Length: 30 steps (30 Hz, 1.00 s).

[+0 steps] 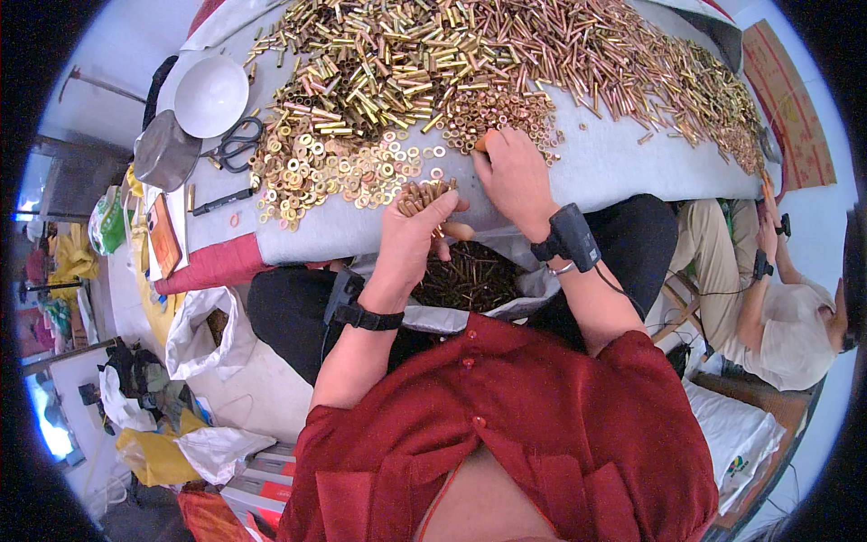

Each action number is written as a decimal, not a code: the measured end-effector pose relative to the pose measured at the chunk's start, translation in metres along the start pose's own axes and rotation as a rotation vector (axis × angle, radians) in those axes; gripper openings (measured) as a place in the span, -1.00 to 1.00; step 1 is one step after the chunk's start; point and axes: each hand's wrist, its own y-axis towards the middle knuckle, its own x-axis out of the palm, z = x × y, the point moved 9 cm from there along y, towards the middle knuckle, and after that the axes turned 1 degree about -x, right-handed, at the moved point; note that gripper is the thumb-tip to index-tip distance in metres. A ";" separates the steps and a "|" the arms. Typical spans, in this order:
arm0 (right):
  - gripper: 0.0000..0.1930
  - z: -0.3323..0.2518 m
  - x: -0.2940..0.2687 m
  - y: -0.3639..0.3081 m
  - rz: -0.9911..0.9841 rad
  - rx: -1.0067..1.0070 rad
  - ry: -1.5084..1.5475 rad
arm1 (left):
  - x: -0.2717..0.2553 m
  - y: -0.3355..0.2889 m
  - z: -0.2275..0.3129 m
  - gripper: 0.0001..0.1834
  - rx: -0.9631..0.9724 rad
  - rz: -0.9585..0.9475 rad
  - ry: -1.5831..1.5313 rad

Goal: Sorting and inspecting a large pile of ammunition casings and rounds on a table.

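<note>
My left hand (404,242) is wrapped round a bundle of brass-coloured metal bolts (423,195), their ends pointing up over the table's near edge. A pale finger cover shows on one of its fingers. My right hand (517,179) reaches to the near edge of a heap of small nuts (498,116). Its fingers are curled together, with an orange finger cover (488,140) on one; whatever they pinch is hidden. Left of the nuts lies a spread of flat washers (348,172). Below my hands, an open white sack (424,318) between my legs holds dark metal rods (470,278).
Metal sleeves (379,68) and long bolts (596,50) cover the table's far side. At left are a white bowl (210,97), a metal container (167,149), scissors (240,144) and a black marker (222,201). Another person (786,325) sits at right. A white sack (208,334) stands on the floor.
</note>
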 end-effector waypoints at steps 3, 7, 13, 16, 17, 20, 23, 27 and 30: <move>-0.85 0.002 -0.013 0.000 0.027 0.080 0.146 | -0.003 0.002 0.000 -0.75 -0.005 0.017 0.023; -0.83 0.001 -0.002 -0.011 -0.119 0.360 0.735 | -0.011 0.000 0.003 -0.74 0.004 0.050 0.047; -0.91 -0.007 -0.012 -0.037 -0.225 0.443 0.758 | 0.005 -0.001 0.001 -0.69 0.019 -0.032 0.283; -0.89 0.000 -0.005 -0.055 -0.171 0.438 0.878 | 0.005 0.003 -0.015 -0.69 0.114 -0.034 0.276; -0.86 -0.001 -0.005 -0.056 -0.167 0.479 0.931 | 0.000 -0.001 -0.010 -0.69 0.128 0.003 0.274; -0.82 0.002 -0.009 -0.059 -0.221 0.487 0.924 | 0.012 -0.011 -0.012 -0.71 -0.011 -0.088 0.154; -0.81 0.008 -0.024 -0.053 -0.243 0.422 0.728 | 0.029 -0.004 -0.005 -0.70 0.058 -0.183 0.161; -0.82 -0.009 -0.030 -0.039 -0.334 0.412 0.605 | 0.020 -0.006 0.009 -0.73 0.111 -0.135 0.457; -0.82 -0.007 -0.021 -0.039 -0.216 0.240 0.623 | 0.015 0.007 0.003 -0.82 0.321 -0.147 0.788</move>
